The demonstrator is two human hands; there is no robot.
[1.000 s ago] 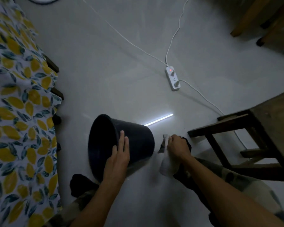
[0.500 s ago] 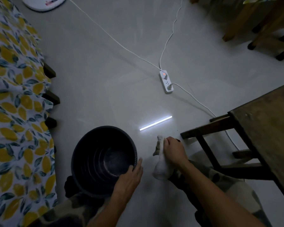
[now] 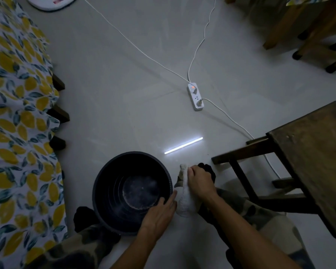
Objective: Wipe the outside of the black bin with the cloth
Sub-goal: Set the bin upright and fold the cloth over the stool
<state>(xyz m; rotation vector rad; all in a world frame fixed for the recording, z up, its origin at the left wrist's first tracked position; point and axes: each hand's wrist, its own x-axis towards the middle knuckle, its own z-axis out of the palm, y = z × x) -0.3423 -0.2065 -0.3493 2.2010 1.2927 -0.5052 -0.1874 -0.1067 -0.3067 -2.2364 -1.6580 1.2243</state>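
A: Head view, the only one. The bin [image 3: 132, 193] stands upright on the floor [image 3: 124, 94], mouth to the camera, between the person's knees. The left hand [image 3: 159, 212] sits on the near right rim, fingers curled over the edge, gripping it.

B: And the right hand [image 3: 199, 184] is clenched round the cloth [image 3: 184, 200], just beside the bin's right wall. Whether the cloth touches the wall is hard to tell in this light.

A: So which step is this?

B: It looks like a steadying hold, with the wipe itself not under way. The outside wall is mostly hidden from here; only the inside and the rim show.

A: What does the next move call for?

B: Probably pressing the cloth flat against the outer wall while the left hand braces or turns the bin so fresh surface comes round.

A: The room?

B: Dim. A pale glossy floor carries a bright strip of reflected light [image 3: 183, 145]. A power strip [image 3: 195, 97] with a red lamp lies farther off, cords trailing. A wooden stool [image 3: 308, 152] is at the right, a lemon-print fabric [image 3: 17, 113] at the left.
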